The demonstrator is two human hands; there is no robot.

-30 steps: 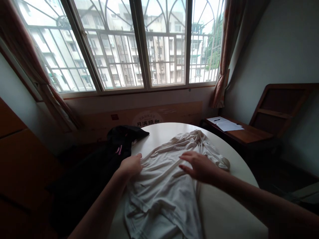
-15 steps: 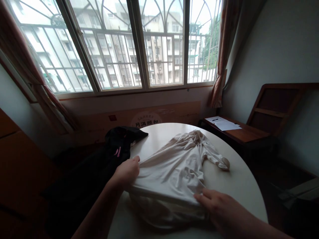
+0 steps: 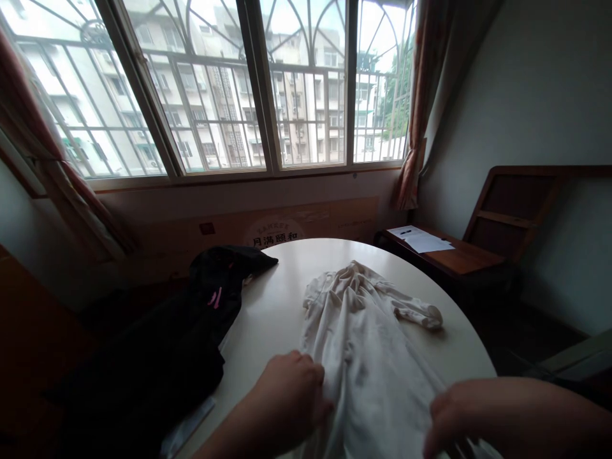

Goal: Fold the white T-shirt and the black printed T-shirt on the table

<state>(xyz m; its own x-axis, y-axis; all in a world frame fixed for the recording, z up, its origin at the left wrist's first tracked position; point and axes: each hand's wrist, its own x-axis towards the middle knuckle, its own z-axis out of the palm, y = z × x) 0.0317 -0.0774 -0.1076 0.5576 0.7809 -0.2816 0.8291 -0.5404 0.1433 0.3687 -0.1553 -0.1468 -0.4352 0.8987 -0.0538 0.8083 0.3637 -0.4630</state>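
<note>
A white long-sleeved shirt lies stretched lengthwise over the round white table, its collar end bunched toward the window. One sleeve trails off to the right with a crumpled cuff; the other is folded in at the left. My left hand is closed on the shirt's left side, close to the near edge of the view. On the opposite side my right hand, blurred, has its fingers curled down at the cloth. The shirt's lower end runs out of the picture.
A black garment with a pink mark hangs over the table's left side. Below it a flat, pale item shows at the edge. Papers and a pen lie on a wooden chair at right. A barred window is ahead.
Both hands have come nearer to me, the left also moving right and the right outward. The shirt, earlier skewed to the left, is now pulled straighter toward me.
</note>
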